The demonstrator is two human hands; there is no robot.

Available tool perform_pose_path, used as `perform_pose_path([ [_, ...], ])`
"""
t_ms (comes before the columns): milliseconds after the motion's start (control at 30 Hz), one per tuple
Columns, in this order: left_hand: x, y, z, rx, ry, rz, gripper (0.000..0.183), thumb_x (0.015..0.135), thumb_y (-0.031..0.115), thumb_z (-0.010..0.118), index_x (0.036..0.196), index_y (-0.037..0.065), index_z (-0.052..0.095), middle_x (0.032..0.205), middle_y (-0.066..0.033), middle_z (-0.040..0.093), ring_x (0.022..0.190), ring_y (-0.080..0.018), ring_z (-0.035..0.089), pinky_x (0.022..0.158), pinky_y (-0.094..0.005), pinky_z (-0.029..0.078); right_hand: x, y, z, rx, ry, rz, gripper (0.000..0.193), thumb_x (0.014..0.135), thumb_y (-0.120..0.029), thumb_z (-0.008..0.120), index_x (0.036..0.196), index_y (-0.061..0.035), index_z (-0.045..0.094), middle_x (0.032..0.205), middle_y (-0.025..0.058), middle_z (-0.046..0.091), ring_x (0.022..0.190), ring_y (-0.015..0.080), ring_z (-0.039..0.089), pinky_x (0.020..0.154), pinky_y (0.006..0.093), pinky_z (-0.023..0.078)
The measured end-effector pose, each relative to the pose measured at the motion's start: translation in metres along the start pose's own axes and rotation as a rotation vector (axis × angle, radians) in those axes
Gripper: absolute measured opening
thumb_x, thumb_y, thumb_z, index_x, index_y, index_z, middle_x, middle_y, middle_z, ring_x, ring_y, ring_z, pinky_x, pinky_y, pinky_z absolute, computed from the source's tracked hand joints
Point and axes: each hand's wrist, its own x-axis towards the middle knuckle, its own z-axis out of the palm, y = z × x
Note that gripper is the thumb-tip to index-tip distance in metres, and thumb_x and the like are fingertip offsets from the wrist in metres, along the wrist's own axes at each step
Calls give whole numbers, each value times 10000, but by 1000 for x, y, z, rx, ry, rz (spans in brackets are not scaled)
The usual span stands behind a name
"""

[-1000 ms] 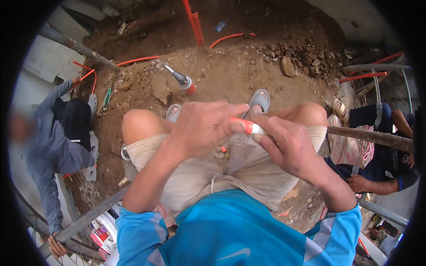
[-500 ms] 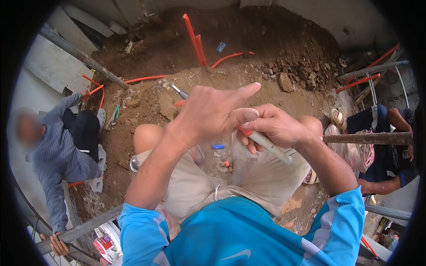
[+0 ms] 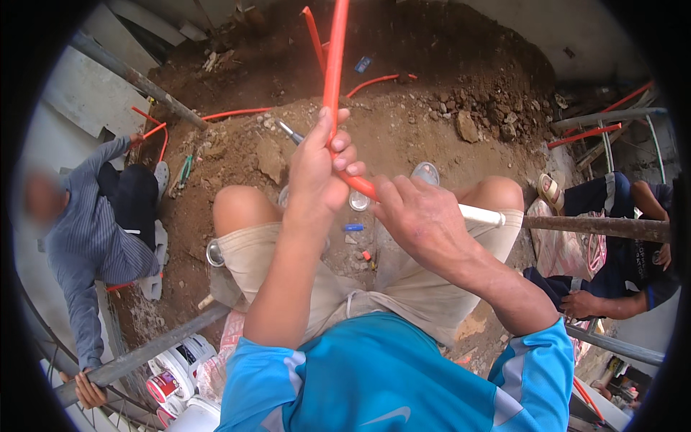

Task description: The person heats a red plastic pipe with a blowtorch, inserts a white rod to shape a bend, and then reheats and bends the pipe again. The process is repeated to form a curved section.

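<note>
Pipe [image 3: 335,68] gripped on both sides of its bend

The left hand [image 3: 320,162] closes round the orange pipe above the bend, thumb lying along it and fingertips curled over its side. From that fist the pipe rises to the upper edge of the view; below it, the pipe curves toward the right hand [image 3: 425,219]. That hand is palm down, its fingers folded over the lower part. A white tube [image 3: 481,214] sticks out on the other side of the hand, over the right thigh; how tube and pipe meet is hidden beneath the knuckles.

The person sits with knees apart, in a blue shirt [image 3: 374,367] and beige shorts [image 3: 302,288]. On the ground between the legs lie a small blue cylinder [image 3: 353,227] and an orange scrap [image 3: 366,255]. A metal nozzle [image 3: 289,132] shows just beyond the left hand, which hides the rest of it. Farther out, an upright pipe [image 3: 314,39], also orange, stands in the dirt [image 3: 403,137], and a rock [image 3: 466,129] lies beside rubble [image 3: 497,115].

At the left, a co-worker [image 3: 108,237] has one hand on a metal rail [image 3: 144,353]; green pliers [image 3: 186,167] lie near that person's shoe. At the right, another worker's forearm [image 3: 619,304] reaches in beside dark trousers.
</note>
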Motion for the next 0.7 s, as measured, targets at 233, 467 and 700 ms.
perform_pose_path([
  [233, -1, -12, -14, 56, 85, 114, 515, 1162, 530, 575, 1377, 65, 622, 715, 62, 405, 541, -56, 356, 525, -272, 363, -46, 25, -41, -126, -264, 106, 651, 942, -223, 816, 1514, -43, 564, 1026, 132, 718, 878, 329, 737, 664, 444, 582],
  [467, -21, -18, -43, -53, 53, 81, 529, 1173, 538, 538, 1435, 83, 607, 704, 66, 401, 588, -59, 397, 536, -261, 367, -83, 34, -34, 389, -353, 37, 702, 889, 17, 769, 1558, -103, 592, 1107, 148, 739, 888, 357, 757, 696, 478, 619],
  [700, -43, -30, -71, -16, 118, 204, 538, 1182, 477, 554, 1601, 141, 516, 791, 45, 481, 611, -52, 417, 552, -247, 401, -86, 14, 7, 577, -323, 233, 561, 917, 38, 800, 1459, -73, 705, 916, 169, 732, 778, 351, 718, 701, 446, 572],
])
